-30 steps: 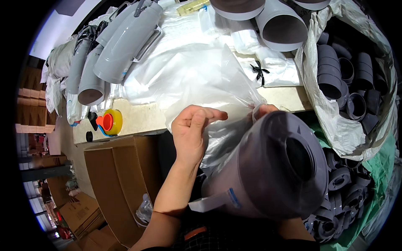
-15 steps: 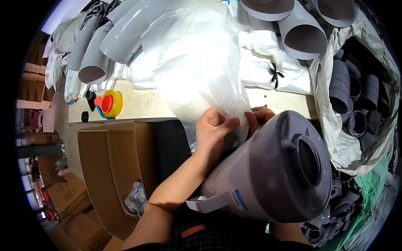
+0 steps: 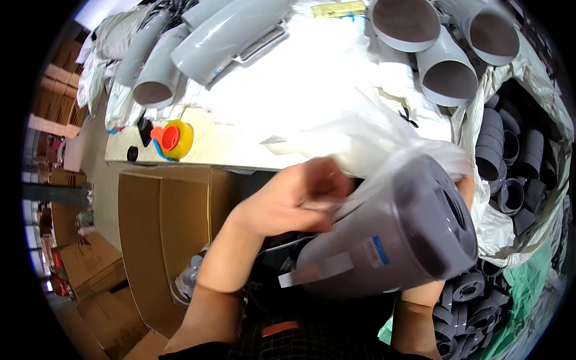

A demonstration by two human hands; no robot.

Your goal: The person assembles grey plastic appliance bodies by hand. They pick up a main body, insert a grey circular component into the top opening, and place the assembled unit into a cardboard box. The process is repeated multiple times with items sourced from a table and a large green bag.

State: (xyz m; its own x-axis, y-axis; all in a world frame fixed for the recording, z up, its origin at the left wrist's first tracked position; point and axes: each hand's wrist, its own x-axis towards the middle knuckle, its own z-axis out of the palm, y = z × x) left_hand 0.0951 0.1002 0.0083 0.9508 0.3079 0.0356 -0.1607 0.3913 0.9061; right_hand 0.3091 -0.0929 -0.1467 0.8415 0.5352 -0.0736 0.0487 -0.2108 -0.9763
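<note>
The left hand (image 3: 294, 201) pinches the clear plastic bag (image 3: 384, 144) over the grey pipe fitting (image 3: 396, 240) — a blue label (image 3: 380, 250) low on its side. The right hand (image 3: 465, 186) is mostly hidden behind the fitting — grip unclear. Behind, a yellow tape roll (image 3: 174, 139) sits on the table (image 3: 222, 150).

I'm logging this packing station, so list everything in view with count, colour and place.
Big pipe fitting: one, grey, in the lap, half inside the bag.
Plastic bag: one, clear, pulled over the fitting.
Pipe elbows: several, grey, bagged, on the table's far left.
Wide pipes: about three, grey, top right.
Small fittings: many, dark grey, in a sack at right.
Tape dispenser: one, yellow and red, table edge.
Cardboard box: one, brown, under the table.
Left hand: gripping the bag.
Right hand: mostly hidden behind the fitting.
</note>
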